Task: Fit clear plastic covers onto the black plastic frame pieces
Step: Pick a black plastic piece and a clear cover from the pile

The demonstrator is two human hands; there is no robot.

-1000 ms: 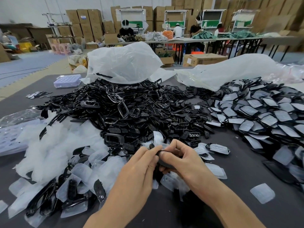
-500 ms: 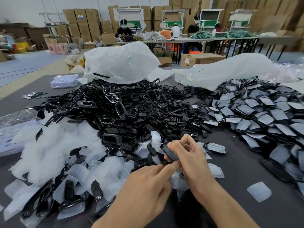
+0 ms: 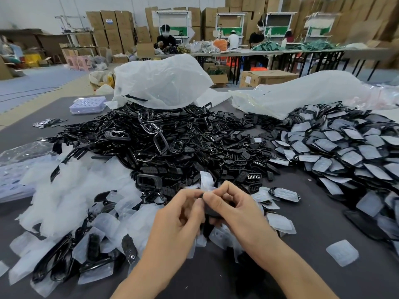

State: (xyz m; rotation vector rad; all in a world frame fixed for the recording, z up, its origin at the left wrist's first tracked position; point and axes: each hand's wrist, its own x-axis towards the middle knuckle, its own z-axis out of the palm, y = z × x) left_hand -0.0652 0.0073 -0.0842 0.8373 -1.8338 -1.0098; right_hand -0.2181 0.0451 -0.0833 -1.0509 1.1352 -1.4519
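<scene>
My left hand (image 3: 183, 214) and my right hand (image 3: 233, 209) meet over the near middle of the table, fingers curled round one black frame piece (image 3: 212, 211) that shows between them. A clear plastic cover (image 3: 206, 180) sticks up just behind my fingertips. Whether it is in my grasp or lying on the heap I cannot tell. A big heap of bare black frame pieces (image 3: 172, 143) lies straight ahead. Loose clear covers (image 3: 75, 190) are piled at the left. Frames with covers fitted (image 3: 345, 152) are heaped at the right.
The dark grey table (image 3: 313, 223) also holds two white plastic bags (image 3: 159, 80) at the back, a lilac tray (image 3: 87, 104) at the far left, and a single cover (image 3: 342, 252) near my right forearm. People work at tables among cardboard boxes far behind.
My left hand has come back up from below to meet my right hand on the black piece. My right hand has lowered slightly and both now close round the piece.
</scene>
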